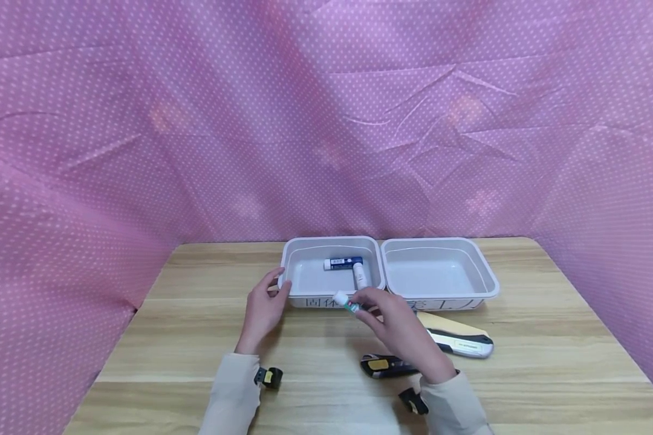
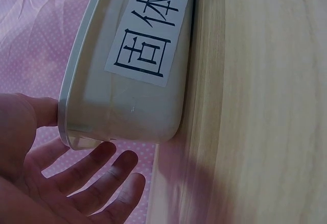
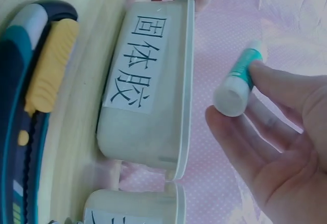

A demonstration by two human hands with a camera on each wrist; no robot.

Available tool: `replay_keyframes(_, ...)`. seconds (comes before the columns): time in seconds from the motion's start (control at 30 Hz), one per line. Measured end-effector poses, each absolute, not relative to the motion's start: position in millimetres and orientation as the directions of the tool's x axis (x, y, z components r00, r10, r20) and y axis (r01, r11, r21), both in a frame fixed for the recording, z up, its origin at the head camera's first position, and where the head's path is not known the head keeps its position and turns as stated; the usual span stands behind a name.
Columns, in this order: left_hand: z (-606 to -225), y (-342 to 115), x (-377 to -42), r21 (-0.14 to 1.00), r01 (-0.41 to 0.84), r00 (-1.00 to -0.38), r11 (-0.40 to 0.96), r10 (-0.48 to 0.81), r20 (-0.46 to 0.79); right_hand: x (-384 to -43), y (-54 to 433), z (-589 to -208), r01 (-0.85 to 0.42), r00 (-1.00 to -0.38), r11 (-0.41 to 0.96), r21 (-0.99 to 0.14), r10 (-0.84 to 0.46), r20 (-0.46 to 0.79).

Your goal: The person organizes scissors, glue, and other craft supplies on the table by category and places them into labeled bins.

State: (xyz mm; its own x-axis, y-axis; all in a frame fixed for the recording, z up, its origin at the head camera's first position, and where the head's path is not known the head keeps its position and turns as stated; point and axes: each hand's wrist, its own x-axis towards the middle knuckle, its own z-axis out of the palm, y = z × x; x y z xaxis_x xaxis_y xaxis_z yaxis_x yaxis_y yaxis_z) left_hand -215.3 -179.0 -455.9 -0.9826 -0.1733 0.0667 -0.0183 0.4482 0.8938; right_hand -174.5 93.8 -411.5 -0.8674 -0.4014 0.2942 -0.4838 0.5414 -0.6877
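In the head view my right hand [image 1: 394, 317] pinches a white-capped glue stick [image 1: 346, 301] with a green label, in front of the left bin's near wall. The right wrist view shows the glue stick [image 3: 239, 81] between thumb and fingertips, one white end facing the camera. My left hand [image 1: 265, 308] holds the near left corner of the left white bin [image 1: 332, 240]; its thumb [image 2: 47, 110] is at the rim and the other fingers spread around the end. Inside that bin lie a blue glue stick [image 1: 343, 263] and a white one [image 1: 360, 275].
A second white bin [image 1: 441, 243] stands right beside the first, both with labels on the front. Nearer lie a dark utility knife [image 1: 386, 365] with a yellow slider and a silver-and-black one [image 1: 465, 344] beside a yellow piece [image 1: 451, 324]. Pink dotted cloth [image 1: 326, 121] hangs behind.
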Motion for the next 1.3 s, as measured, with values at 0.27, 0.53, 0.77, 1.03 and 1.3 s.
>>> replay_keyframes(0.27, -458.4, -178.6, -215.4, 0.894, -0.01, -0.983, 0.449, -0.169, 0.074, -175.2, 99.1, -399.3, -0.482, -0.871, 0.447, -0.753, -0.339, 0.357)
replay_keyframes(0.53, -458.9, -180.0, -215.0, 0.892, -0.016, -0.984, 0.452, -0.164, 0.065, -185.4, 102.5, -384.4, -0.492, -0.866, 0.377, -0.785, -0.301, 0.398)
replay_keyframes(0.77, -459.3, -181.1, -214.7, 0.888, -0.012, -0.984, 0.461, -0.164, 0.073, -197.5, 98.5, -372.8, -0.491, -0.867, 0.364, -0.792, -0.296, 0.401)
replay_keyframes(1.03, -458.9, -181.3, -214.5, 0.889, -0.009, -0.984, 0.457, -0.164, 0.075, -213.0, 91.6, -374.7, -0.406, -0.905, 0.327, -0.854, -0.271, 0.327)
replay_keyframes(1.3, -458.7, -180.8, -215.1, 0.888, -0.009, -0.984, 0.459, -0.164, 0.075, -229.4, 87.6, -389.7, -0.273, -0.958, 0.337, -0.901, -0.182, 0.222)
